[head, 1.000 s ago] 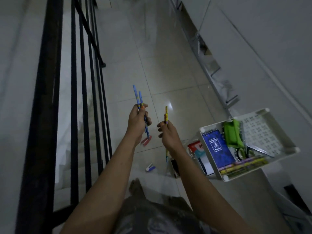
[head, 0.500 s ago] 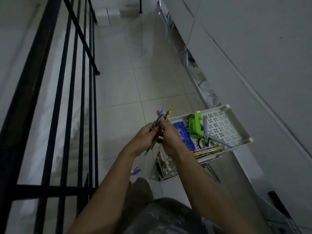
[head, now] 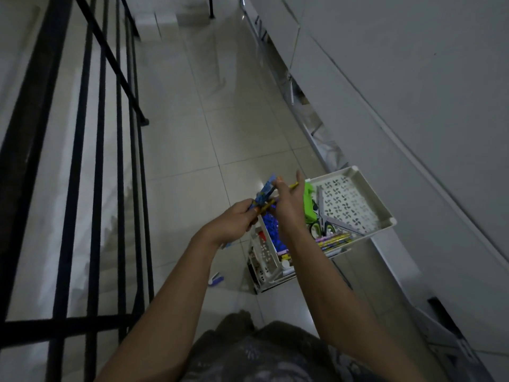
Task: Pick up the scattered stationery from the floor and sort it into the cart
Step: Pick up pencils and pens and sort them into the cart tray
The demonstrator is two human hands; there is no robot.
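Head view: pencils bunched between both hands, cart just right

Left hand (head: 234, 219) grip is closed round the blue pencils (head: 264, 194). Right hand (head: 289, 202) has fingers mostly straight, pressed against the bundle, with a yellow pencil (head: 292, 185) poking out past them; can't tell if it pinches it. Long axis runs up-right, tips aimed toward the cart (head: 366, 188). Top tray sits directly right of and below the hands, so the right hand is nearer. Pencil row (head: 334, 240) lies along the tray's near edge. One small item (head: 215, 279) remains on the floor.
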